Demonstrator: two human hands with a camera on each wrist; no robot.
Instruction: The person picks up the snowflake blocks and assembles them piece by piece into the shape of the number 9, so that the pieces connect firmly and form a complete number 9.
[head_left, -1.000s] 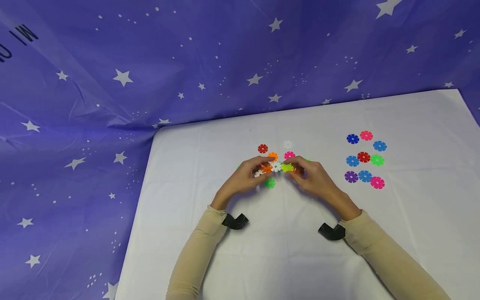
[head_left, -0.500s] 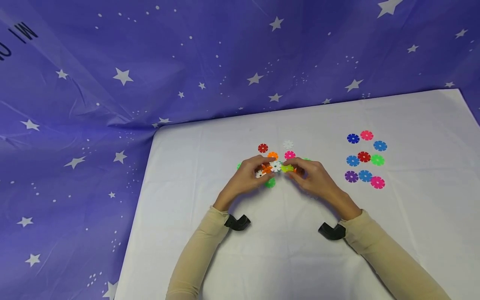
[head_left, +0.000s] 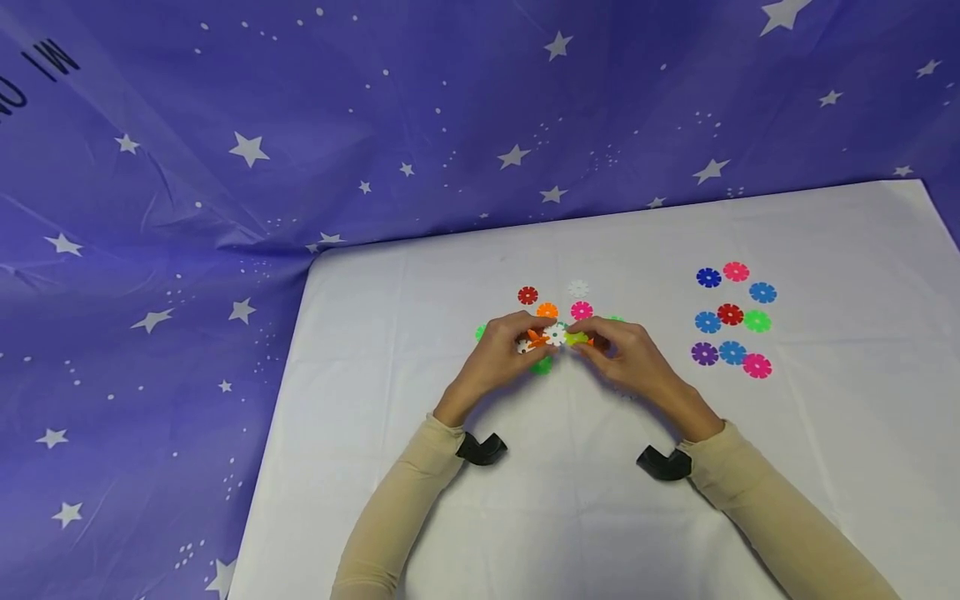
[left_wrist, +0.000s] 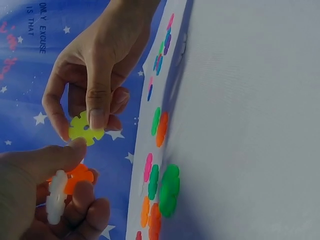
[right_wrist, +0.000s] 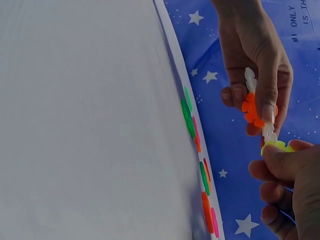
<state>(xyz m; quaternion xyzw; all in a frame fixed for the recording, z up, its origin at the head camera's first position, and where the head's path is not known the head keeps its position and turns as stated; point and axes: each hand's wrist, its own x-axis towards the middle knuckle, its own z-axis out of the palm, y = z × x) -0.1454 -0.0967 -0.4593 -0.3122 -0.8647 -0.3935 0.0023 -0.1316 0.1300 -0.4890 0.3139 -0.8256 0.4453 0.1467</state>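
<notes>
Both hands meet above the white table in the head view, working on notched plastic snowflake discs. My left hand (head_left: 495, 354) holds a small chain of linked discs: a white disc (left_wrist: 56, 197), an orange disc (right_wrist: 252, 109) and a second white disc (head_left: 555, 335) at its right end. Between thumb and fingers, my right hand (head_left: 628, 352) pinches a yellow-green disc (left_wrist: 82, 131). In the right wrist view the yellow-green disc sits right at the edge of the end white disc, crosswise to it. Fingers partly hide the chain.
Loose discs lie under and behind the hands, among them a red disc (head_left: 528, 295), a pink disc (head_left: 581, 310) and a green disc (head_left: 542, 367). Several more, including a purple disc (head_left: 704, 354), are spread at the right. A starry purple cloth (head_left: 420, 125) hangs behind the table (head_left: 570, 517).
My left hand has shifted slightly to the right and turned a little, bringing the end white disc closer against the yellow-green disc. My right hand stays nearly still.
</notes>
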